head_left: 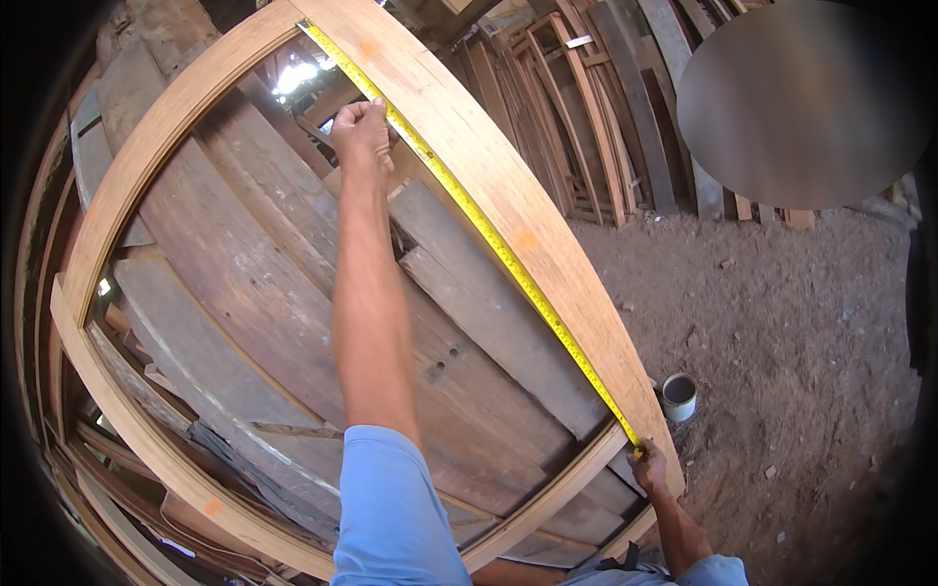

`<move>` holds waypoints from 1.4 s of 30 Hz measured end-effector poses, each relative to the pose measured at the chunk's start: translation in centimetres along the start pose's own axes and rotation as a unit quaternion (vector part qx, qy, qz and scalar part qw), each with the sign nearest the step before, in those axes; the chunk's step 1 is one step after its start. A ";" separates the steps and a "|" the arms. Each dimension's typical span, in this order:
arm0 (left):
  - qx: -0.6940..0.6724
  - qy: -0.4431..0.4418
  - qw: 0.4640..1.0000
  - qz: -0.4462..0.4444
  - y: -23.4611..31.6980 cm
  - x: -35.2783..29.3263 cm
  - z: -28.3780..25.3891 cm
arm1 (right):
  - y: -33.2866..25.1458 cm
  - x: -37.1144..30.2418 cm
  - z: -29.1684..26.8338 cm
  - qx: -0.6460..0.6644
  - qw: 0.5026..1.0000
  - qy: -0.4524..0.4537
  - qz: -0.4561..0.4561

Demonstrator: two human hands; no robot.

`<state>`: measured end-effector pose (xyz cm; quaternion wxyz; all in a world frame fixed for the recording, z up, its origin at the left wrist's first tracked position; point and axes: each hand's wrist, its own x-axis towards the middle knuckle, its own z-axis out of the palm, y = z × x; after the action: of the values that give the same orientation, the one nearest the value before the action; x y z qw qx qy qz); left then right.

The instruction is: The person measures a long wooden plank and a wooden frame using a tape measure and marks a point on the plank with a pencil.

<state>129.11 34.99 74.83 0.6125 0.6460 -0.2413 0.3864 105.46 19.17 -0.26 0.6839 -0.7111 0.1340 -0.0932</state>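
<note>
A yellow tape measure blade [479, 223] runs along the inner edge of a pale wooden frame [479, 146], from its upper corner down to its lower right part. My left hand [362, 135] is closed, its thumb and fingers pinched at the blade's edge in the upper stretch. Down at the lower right, my right hand [649, 467] is wrapped round the near end of the tape measure, beside the frame's joint. The case of the tape is mostly hidden in that hand. Orange marks show on the frame's face.
Weathered boards [293, 234] lie beneath the frame. A small round can [678, 396] stands on the dirt floor [782, 322] right of it. Upright planks and frames [586, 127] lean together at the back. More curved timber [59, 391] is stacked on the left.
</note>
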 end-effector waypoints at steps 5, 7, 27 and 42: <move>0.464 -0.157 0.667 0.561 -1.7 2.6 -6.9 | 0.0 -0.3 1.0 -0.144 0.988 0.000 -0.048; 0.473 -0.192 0.818 0.265 -2.0 6.6 -8.3 | -0.9 -0.3 1.4 -0.122 0.990 -0.003 -0.073; 0.087 -0.142 0.973 -0.159 -6.5 21.2 -10.8 | -3.2 -1.6 2.3 -0.077 0.995 0.057 -0.024; 0.076 -0.140 0.974 -0.160 -6.5 21.3 -10.9 | -3.9 -1.8 2.9 -0.091 0.993 0.076 -0.019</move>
<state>144.42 49.92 87.29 0.5756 0.7684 -0.1883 0.2069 104.89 22.57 3.63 0.6023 -0.7636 0.1802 -0.1473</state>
